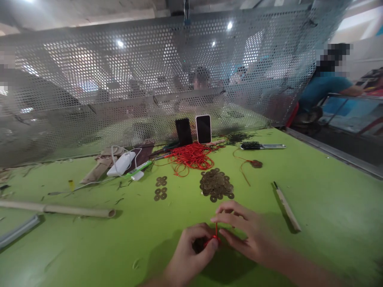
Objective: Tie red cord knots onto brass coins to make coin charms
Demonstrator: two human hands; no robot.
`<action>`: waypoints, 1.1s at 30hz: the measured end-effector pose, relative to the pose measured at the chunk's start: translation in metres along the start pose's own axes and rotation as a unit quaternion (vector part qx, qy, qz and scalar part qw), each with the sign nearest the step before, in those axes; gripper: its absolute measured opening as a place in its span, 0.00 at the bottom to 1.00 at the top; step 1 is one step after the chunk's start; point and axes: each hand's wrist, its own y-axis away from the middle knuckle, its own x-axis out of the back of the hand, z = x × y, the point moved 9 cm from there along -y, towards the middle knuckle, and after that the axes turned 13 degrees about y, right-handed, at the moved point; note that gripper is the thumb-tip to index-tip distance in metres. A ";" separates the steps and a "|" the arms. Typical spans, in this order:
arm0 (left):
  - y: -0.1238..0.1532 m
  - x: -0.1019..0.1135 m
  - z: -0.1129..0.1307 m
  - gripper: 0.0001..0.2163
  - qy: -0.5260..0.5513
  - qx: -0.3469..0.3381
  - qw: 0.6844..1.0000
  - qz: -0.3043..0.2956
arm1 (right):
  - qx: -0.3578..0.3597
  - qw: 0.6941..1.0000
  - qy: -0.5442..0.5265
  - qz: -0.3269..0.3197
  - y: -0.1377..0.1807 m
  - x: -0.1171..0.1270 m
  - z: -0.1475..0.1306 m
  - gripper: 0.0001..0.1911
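My left hand [196, 245] is closed around a small dark bundle, largely hidden by the fingers, with red cord [216, 229] at its thumb tip. From there a short length of the cord stands straight up to the fingertips of my right hand [242, 227], which seem to pinch it; the right thumb is held apart below. Beyond both hands lies a heap of round brass-coloured coins with holes [216, 183]. Two small groups of similar coins [160, 188] sit to its left. A tangle of red cord [193, 155] spreads behind the heap.
Two phones [204, 129] lean near the perforated metal screen [134, 95]. On the right lie a brush [263, 146], corded coins [256, 164] and a pen-like tool [286, 207]. A bamboo tube [60, 209] and a white power strip [122, 163] are left. A person [326, 85] sits far right.
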 end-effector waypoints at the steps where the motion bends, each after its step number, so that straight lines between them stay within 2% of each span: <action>1: 0.000 -0.001 -0.001 0.16 -0.004 0.013 1.000 -0.007 | 0.008 1.000 0.002 -0.002 0.000 -0.001 -0.001 0.11; 4: -0.002 -0.004 -0.003 0.18 -0.018 0.047 0.998 -0.028 | 0.018 1.000 0.011 -0.003 0.001 -0.001 -0.004 0.07; 13: -0.004 -0.005 0.002 0.19 -0.016 0.035 0.999 -0.033 | 0.007 0.999 0.018 0.028 0.000 0.003 -0.005 0.06; 17: -0.004 -0.005 0.003 0.20 -0.016 0.042 0.999 -0.027 | 0.000 1.000 0.014 0.010 0.001 0.000 -0.002 0.05; 25: -0.004 -0.003 0.003 0.17 -0.008 0.045 0.999 -0.014 | 0.012 1.000 0.014 0.000 -0.002 0.001 0.000 0.10; 33: -0.003 -0.008 0.002 0.13 -0.024 0.047 0.998 -0.034 | 0.021 0.999 0.038 -0.001 0.001 0.000 -0.006 0.06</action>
